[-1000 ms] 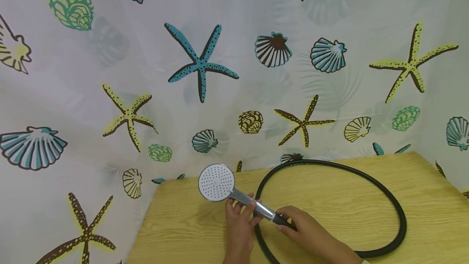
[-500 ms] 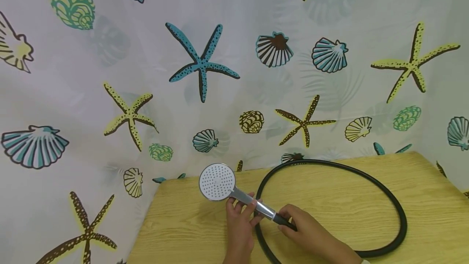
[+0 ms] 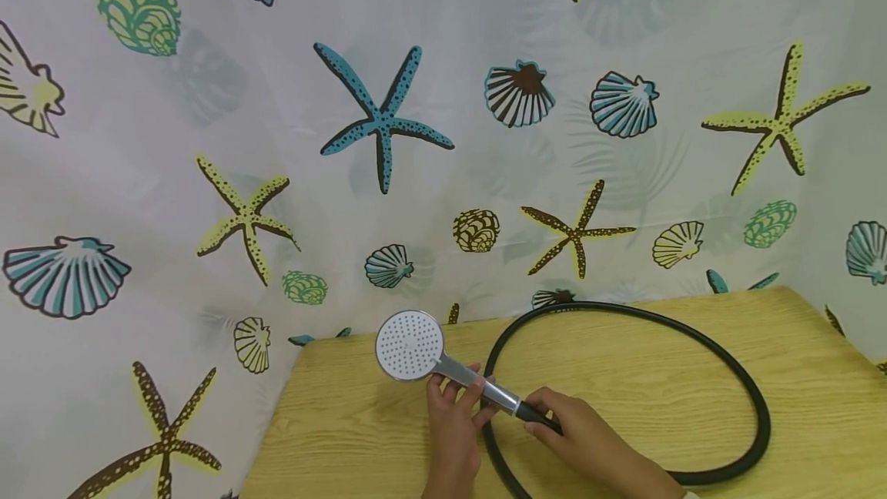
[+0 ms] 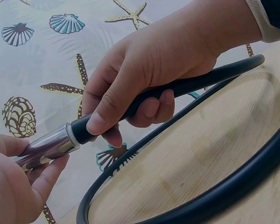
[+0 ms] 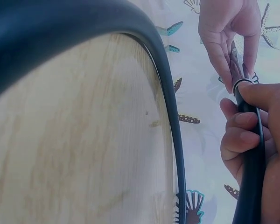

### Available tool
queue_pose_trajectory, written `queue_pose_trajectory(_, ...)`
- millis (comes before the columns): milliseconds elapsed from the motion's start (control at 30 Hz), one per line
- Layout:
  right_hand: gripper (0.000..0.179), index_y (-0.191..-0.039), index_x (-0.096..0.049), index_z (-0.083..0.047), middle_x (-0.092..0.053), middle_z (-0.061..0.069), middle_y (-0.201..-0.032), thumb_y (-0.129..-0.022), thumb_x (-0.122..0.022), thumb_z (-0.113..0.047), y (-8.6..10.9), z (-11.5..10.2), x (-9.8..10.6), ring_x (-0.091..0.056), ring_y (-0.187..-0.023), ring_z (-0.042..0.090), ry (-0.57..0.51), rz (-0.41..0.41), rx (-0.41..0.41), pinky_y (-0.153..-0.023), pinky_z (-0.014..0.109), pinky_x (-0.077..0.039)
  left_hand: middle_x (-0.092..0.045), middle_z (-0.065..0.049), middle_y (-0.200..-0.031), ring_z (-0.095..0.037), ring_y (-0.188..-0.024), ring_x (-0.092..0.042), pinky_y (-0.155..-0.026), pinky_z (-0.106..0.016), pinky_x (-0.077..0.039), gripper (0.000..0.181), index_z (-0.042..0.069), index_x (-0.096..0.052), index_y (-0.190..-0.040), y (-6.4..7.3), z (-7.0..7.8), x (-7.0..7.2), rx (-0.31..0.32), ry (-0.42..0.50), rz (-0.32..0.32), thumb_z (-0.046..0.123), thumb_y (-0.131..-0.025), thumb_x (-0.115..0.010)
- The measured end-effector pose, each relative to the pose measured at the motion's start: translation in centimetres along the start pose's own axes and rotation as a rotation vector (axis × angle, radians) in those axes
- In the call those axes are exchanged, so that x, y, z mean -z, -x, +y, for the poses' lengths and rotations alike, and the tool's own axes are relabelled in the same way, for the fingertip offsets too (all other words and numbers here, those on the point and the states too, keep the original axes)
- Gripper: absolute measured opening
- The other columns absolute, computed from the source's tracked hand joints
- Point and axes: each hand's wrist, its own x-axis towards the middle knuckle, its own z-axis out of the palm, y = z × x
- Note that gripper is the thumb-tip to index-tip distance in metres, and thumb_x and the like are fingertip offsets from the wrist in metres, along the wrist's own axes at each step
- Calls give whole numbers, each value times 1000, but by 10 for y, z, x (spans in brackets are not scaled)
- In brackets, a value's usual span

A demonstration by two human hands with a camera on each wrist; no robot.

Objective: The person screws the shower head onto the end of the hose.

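Observation:
A shower head [image 3: 409, 345] with a round white dotted face and a chrome handle is held above the table, its face turned towards the head camera. My left hand [image 3: 453, 430] grips the chrome handle, thumb on the near side and fingers behind. At the handle's lower end, my right hand [image 3: 578, 433] holds the end of a black hose [image 3: 755, 399], thumb and fingers curled round it. In the left wrist view the black hose end [image 4: 82, 130] meets the chrome handle [image 4: 56, 144] at a bright collar. Whether the two are screwed together cannot be seen.
The hose forms a wide loop over the wooden table [image 3: 346, 422], reaching its back edge. A curtain [image 3: 450, 137] printed with shells and starfish hangs behind the table and along both sides.
Both hands keep their hold on the shower head and hose. My right fingers shift very slightly at the hose end; otherwise the scene looks the same.

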Motion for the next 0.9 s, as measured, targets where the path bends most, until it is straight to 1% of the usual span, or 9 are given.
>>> queue_pose_trajectory(233, 23, -119, -62, -18, -70, -6, -101, -101, -62, -31, 0, 0, 0, -49, -67, -2, 10, -6, -10, -56, 19, -48, -58, -15, -131, -23, -107, -72, -83, -41, -65, 59, 10, -31, -144, 0, 0, 0, 3, -2, 5, 5, -96, -65)
queue_pose_trajectory(333, 23, -120, -62, -18, -70, -4, -100, -102, -60, -32, 0, 1, 0, -50, -70, -2, 19, -9, -9, -58, 19, -49, -58, -15, -131, -21, -104, -72, -83, -40, -65, 59, 9, -30, -144, 0, 1, 0, -3, -2, 2, 5, -96, -65)
queue_pose_trajectory(567, 30, -123, -62, -13, -66, -1, -89, -105, -53, -34, 0, 0, 0, -47, -65, -2, 16, -33, -13, -57, 19, -47, -58, -15, -129, -18, -101, -73, -79, -36, -65, 58, 6, -30, -143, -1, 1, 1, -24, 30, -20, 4, -96, -64)
queue_pose_trajectory(633, 32, -124, -62, -12, -67, -1, -89, -106, -50, -35, 0, -1, 0, -47, -66, -2, 23, -36, -12, -58, 19, -47, -59, -15, -128, -18, -101, -73, -78, -36, -65, 58, 5, -30, -142, -2, 1, 1, -27, 43, -24, 3, -96, -65)
queue_pose_trajectory(733, 33, -127, -61, -11, -70, -1, -96, -108, -47, -33, 0, -3, 0, -49, -69, -2, 33, -44, -15, -61, 19, -47, -59, -14, -127, -19, -101, -73, -78, -35, -66, 59, 5, -29, -143, -2, 0, 1, -25, 43, -26, 4, -96, -65)
queue_pose_trajectory(900, 34, -130, -60, -9, -72, 0, -99, -108, -45, -31, 0, -3, 0, -50, -70, -2, 37, -58, -26, -61, 19, -47, -60, -13, -127, -19, -101, -73, -78, -36, -66, 61, 4, -29, -144, -1, 1, 1, -20, 42, -25, 4, -96, -65)
